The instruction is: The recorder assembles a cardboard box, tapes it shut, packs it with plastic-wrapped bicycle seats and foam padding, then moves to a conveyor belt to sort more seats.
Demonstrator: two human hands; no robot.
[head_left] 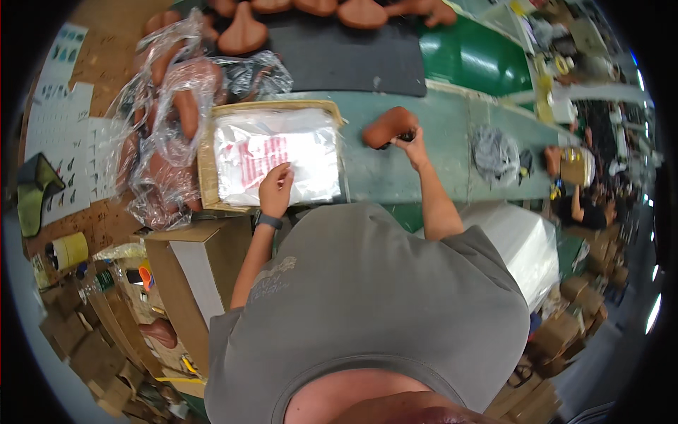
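On the right, my right hand (412,146) is closed round one end of a brown bicycle saddle (387,128), whose dark underside shows by the fingers. The saddle is held over the green work table (445,152). My left hand (275,191), with a dark band at the wrist, rests at a stack of clear plastic bags (311,145) with red print. Its fingers are curled and seem to pinch the top bag, though the fingertips are partly hidden. The bags lie in a shallow cardboard box (207,166) in front of me.
Left of the box, several brown saddles (169,169) lie wrapped in clear plastic. More saddles (242,32) line the far edge, by a black mat (346,60). A bundled clear bag (494,155) sits to the right. An open carton (205,261) stands near my left arm.
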